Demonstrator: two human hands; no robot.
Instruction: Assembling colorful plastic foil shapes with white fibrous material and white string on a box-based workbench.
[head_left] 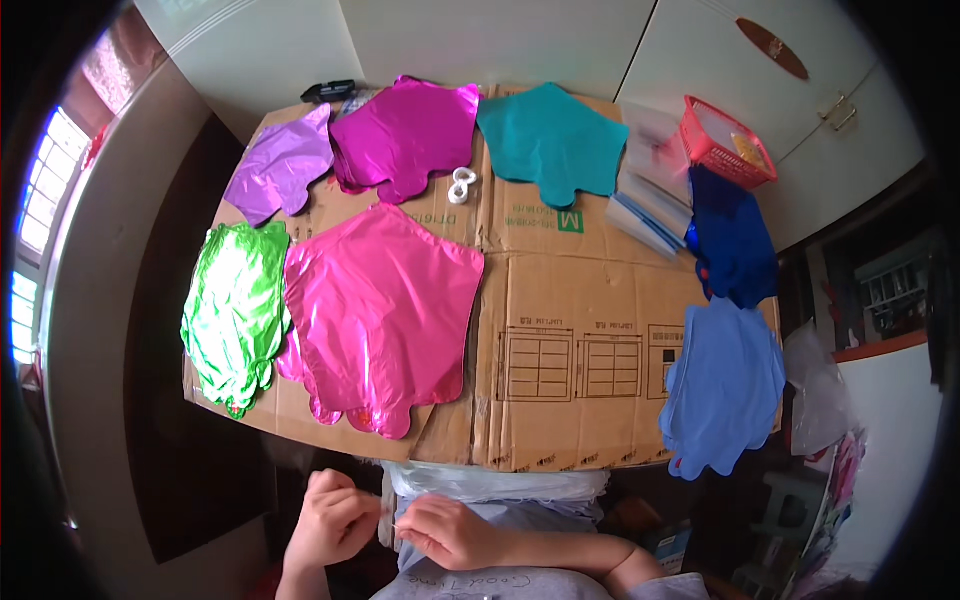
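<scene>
Cardboard sheet serves as work surface; flat foil balloons are laid out on it, none inflated.

Left edge: green balloon, overhanging slightly. Far left corner: purple balloon. Just beside it along the far edge: magenta balloon, overlapping the purple one's edge. Near left area: large pink balloon, reaching over the near edge, with further pink lobes showing beneath, so likely a stack. Small white ribbon roll lies between magenta and teal. Teal balloon at far edge, centre-right. Clear bags and red basket at far right corner. Dark blue balloon on right edge; light blue balloon at near right corner, hanging over.

Below the near edge: clear plastic bag in the lap area. Left hand fingers curled together, loosely closed; whether it grips anything cannot be told. Right hand fingertips pinched on something thin and pale, too small to identify. The hands nearly touch, both just beside the bag.

Judgement on progress: sorting by colour looks largely done, eight or so piles set apart. Hands are off the sheet; middle of the cardboard is bare. Fine work at the lap is in hand, extent unclear.
</scene>
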